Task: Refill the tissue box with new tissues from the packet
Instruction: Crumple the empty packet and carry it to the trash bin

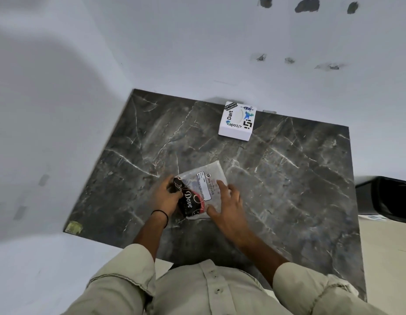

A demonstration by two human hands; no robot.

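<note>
Dark, white-veined marble table (288, 178) set into a corner of white wall, pitted and patched higher up. From the head view: tissue packet (206, 178) lying flat just short of the middle toward 6 o'clock, clear crinkled film with a dark printed end at 8 o'clock. Left hand (165, 197) curled round that dark end, gripping; thin black band (160, 213) on the wrist. Right hand (230, 202) spread, fingers straight, resting on the clear side from 4 o'clock. Probably light, soft and squashy, with slippery film apt to skate on polished stone; best pinned by the body and opened at an end seam, not squeezed mid-stack. Tissue box (238, 121), white with stickers and an oval opening on top, well apart at 12 o'clock by the wall, untouched. Black object (388, 198) off the table edge at 3 o'clock, too cropped to name. Straight run of marble from packet to box.
</note>
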